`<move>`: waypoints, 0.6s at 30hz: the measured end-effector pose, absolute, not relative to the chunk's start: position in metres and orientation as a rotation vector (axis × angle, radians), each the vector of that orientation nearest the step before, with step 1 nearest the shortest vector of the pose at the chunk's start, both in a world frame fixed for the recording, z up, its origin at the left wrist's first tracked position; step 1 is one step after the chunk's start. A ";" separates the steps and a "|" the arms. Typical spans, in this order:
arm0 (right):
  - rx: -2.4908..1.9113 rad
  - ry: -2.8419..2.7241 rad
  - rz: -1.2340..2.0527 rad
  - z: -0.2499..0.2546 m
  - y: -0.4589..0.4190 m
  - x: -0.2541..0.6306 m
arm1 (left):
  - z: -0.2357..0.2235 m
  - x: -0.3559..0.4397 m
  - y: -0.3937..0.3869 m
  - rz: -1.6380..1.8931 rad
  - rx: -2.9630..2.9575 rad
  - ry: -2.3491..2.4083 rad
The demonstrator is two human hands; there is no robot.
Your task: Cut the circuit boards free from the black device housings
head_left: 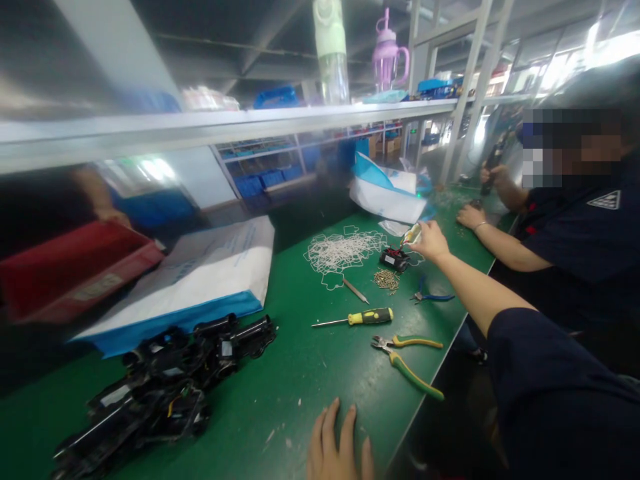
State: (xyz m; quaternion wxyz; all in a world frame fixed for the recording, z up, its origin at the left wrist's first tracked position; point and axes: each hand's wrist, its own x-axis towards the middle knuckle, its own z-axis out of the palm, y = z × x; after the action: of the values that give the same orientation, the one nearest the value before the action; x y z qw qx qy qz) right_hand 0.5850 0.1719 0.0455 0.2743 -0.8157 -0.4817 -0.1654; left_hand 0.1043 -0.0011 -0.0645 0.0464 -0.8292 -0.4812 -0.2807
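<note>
My right hand (432, 241) pinches a small pale yellow-green piece (413, 235), partly covered by the fingers. Red wires run beside it to a black housing (394, 259) on the green bench (295, 400). My left hand (339, 445) rests near the front edge, fingers spread, holding nothing. Around the housing lie a pile of brass-coloured screws (386, 279), a tangle of thin white loops (343, 251) and small blue-handled pliers (434, 297). Closer to me are a pen-like tool (356, 291), a yellow-and-black screwdriver (371, 317) and open yellow-green cutters (406, 357).
Several black housings (175, 380) are heaped at the left before a white-and-blue bag (200, 257). Another person's arm holds a red bin (80, 267). A co-worker (590, 220) sits at right. Overhead, a shelf (240, 121) carries a green bottle (331, 57) and a purple bottle (387, 60).
</note>
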 end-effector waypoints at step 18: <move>-1.486 -1.821 -0.918 0.219 0.110 0.419 | -0.015 0.098 -0.025 -0.858 -2.739 -1.542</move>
State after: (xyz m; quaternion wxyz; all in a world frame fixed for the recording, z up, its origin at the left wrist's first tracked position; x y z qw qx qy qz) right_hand 0.4193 0.1101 0.2194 0.3044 -0.5611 -0.6874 -0.3465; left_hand 0.0978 -0.0254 -0.0155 -0.0581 -0.8392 -0.4724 -0.2630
